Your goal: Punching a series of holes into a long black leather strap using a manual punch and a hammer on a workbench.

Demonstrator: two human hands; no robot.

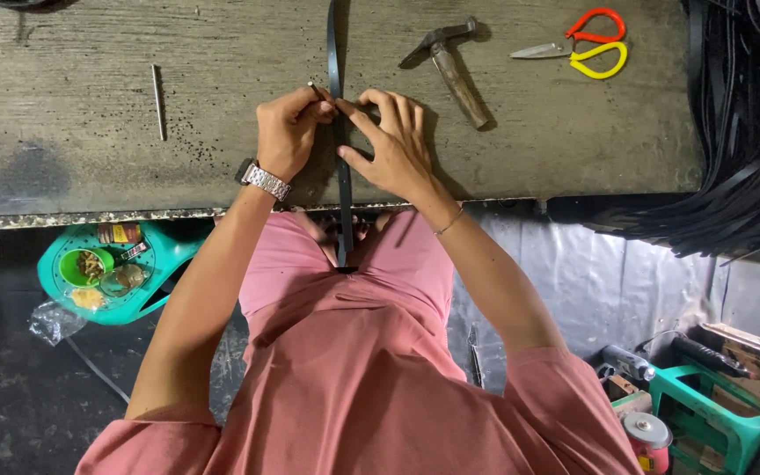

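Both hands were on a long black strap [343, 176] lying lengthwise across the grey table [90, 132]. Left hand [288, 132] pinched it w/ closed fingers; right hand [395, 145] pressed it, fingers spread. Hammer [450, 66] & red-yellow scissors [587, 48] lay nearby, untouched.

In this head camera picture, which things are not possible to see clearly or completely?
- Black strap: its far end is cut off by the top edge; its near end disappears at the pink shirt.
- Small object pinched in the left hand: too small to identify, mostly covered by fingers.
- Right hand: its fingertips on the strap hide the contact spot.
- Bundle of black strips: cut off by the right edge.
- Contents of the green bowl: too small to identify.
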